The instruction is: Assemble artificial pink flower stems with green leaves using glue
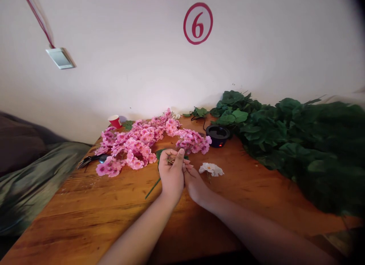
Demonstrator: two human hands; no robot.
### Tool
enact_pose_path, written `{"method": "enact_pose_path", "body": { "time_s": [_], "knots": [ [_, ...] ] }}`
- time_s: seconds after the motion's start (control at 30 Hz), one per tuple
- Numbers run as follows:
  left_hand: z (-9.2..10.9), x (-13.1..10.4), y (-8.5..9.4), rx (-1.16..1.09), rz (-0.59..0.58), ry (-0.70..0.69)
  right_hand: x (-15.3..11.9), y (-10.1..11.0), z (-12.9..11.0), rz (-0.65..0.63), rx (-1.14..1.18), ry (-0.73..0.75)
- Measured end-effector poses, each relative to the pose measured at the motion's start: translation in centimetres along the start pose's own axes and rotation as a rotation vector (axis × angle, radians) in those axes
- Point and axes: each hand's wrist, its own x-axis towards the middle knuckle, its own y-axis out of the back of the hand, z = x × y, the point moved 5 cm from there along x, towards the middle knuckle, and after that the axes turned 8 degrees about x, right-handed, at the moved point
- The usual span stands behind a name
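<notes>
My left hand point(172, 172) is closed, thumb up, around a green artificial flower stem point(153, 188) whose lower end sticks out to the lower left. Thin brownish stalks show between its thumb and fingers, and part of a green leaf point(160, 154) peeks out behind it. Pressed against it is my right hand point(195, 183), its fingers curled and partly hidden; what they grip is unclear. Just beyond both hands lies a cluster of pink artificial flowers point(193, 141). Right of my right hand, a white artificial flower point(211, 169) rests on the wooden table point(94, 215).
A large pile of pink flowers point(137, 139) spreads to the left, with a red paper cup point(115, 121) behind. A small black pot point(218, 135) with a glowing red light stands beyond the white flower. Green artificial leaves point(285, 132) are heaped along the right side.
</notes>
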Motion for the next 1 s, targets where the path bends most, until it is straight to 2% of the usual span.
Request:
{"method": "enact_pose_path", "body": {
  "time_s": [0.2,0.43,0.5,0.67,0.87,1.0],
  "knots": [
    [-0.6,0.3,0.3,-0.026,0.009,-0.023,0.0,0.0,-0.3,0.016,-0.029,-0.031],
    [-0.3,-0.4,-0.3,-0.056,-0.012,-0.036,-0.5,0.7,-0.8,0.053,-0.238,0.107],
    [-0.3,-0.7,-0.5,-0.071,-0.030,-0.033,-0.7,0.6,-1.0,0.067,-0.238,0.100],
    [-0.2,-0.8,-0.6,-0.102,-0.091,-0.040,-0.6,0.5,-1.1,0.090,-0.056,-0.016],
    [-0.9,0.2,-1.2,-0.135,-0.298,0.102,0.1,0.5,-0.7,0.081,0.187,-0.208],
    [-1.0,0.2,-1.2,-0.075,-0.303,0.119,0.1,0.5,-0.7,0.152,0.281,-0.251]
  ]
}}
